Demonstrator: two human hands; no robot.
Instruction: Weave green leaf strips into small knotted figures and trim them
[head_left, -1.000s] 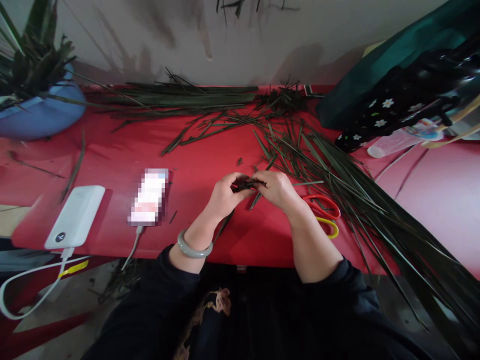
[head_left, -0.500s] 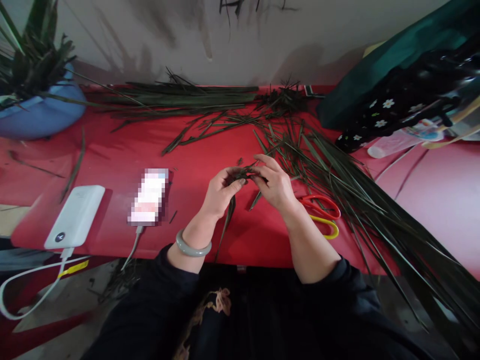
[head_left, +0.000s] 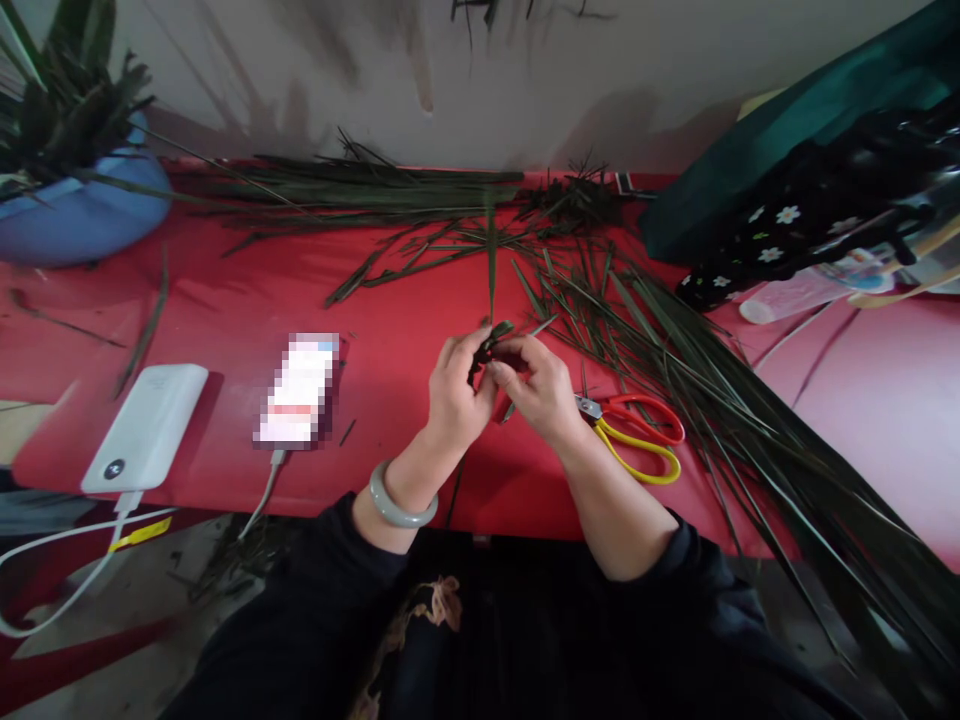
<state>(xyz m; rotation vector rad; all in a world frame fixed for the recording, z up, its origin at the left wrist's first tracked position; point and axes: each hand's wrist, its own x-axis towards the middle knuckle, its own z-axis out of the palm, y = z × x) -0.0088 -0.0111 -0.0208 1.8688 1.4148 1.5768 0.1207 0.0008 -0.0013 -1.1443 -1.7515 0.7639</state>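
A small dark green leaf piece (head_left: 501,331) is held between my two hands over the red table (head_left: 390,400). Its long thin strip (head_left: 491,255) points away toward the wall. My left hand (head_left: 459,385), below a grey bangle, is closed on the piece from the left. From the right, my right hand (head_left: 538,385) pinches it with thumb and fingers. Part of the piece is hidden by my fingers. Scissors with red and yellow handles (head_left: 637,465) lie just right of my right wrist.
Long leaves (head_left: 697,370) spread across the right side, and more (head_left: 390,195) lie along the wall. A phone (head_left: 298,390) and white power bank (head_left: 146,428) are cabled at left. A blue basin (head_left: 90,225) stands back left, a dark floral bag (head_left: 780,225) back right.
My left hand has turned more upright and shifted right, closer to my right hand. The leaf strip now stands out away from me. More of the scissors shows.
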